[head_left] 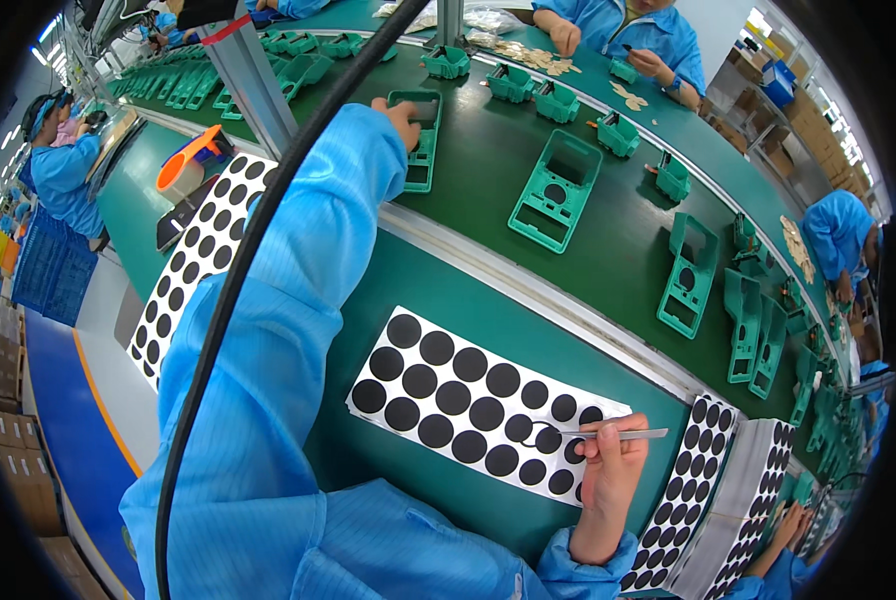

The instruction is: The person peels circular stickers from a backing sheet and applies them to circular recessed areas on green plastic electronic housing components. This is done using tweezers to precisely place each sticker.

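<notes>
My left arm reaches across to the belt, where my left hand (400,122) grips the left edge of a green plastic housing (423,160). In my right hand (613,468) is a pair of metal tweezers (636,435), pinched between thumb and fingers. Their tips are over a white sheet of round black stickers (452,398), at a spot with a thin dark ring outline. Whether a sticker is caught in the tips I cannot tell. The sheet lies on the green worktable (358,455) in front of me.
More housings (556,190) and small green parts (556,102) stand on the green belt (468,190), behind a metal rail (528,280). Sticker sheets (683,490) lie at right and left. A tape roll (180,178) sits at left. A black cable (258,230) crosses the view. Co-workers sit around the belt.
</notes>
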A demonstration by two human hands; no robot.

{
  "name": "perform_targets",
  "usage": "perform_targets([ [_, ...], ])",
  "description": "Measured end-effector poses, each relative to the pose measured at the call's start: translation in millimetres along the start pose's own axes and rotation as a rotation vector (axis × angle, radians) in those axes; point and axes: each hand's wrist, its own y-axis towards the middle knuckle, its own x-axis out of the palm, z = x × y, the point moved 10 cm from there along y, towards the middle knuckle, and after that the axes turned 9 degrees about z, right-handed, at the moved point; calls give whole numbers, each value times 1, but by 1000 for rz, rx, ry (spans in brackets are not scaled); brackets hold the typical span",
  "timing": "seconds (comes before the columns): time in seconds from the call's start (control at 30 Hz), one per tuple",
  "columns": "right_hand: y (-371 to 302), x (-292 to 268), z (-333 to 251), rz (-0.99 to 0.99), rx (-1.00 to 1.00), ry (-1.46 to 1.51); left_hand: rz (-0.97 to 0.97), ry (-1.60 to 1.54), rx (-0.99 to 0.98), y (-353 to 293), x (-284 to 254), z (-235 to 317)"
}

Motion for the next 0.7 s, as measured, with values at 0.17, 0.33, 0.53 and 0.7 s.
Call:
perform_targets([
  [0.17,0,3,4,10,32,0,-10,56,-3,3,11,-27],
  [0.33,0,3,4,-9,18,4,-109,-266,17,-14,1,-26],
  [0.53,-4,-1,0,48,-30,85,-178,-565,246,-82,-78,64],
  [0.7,-3,-4,-6,130,-34,211,-173,-721,543,-183,-121,125],
])
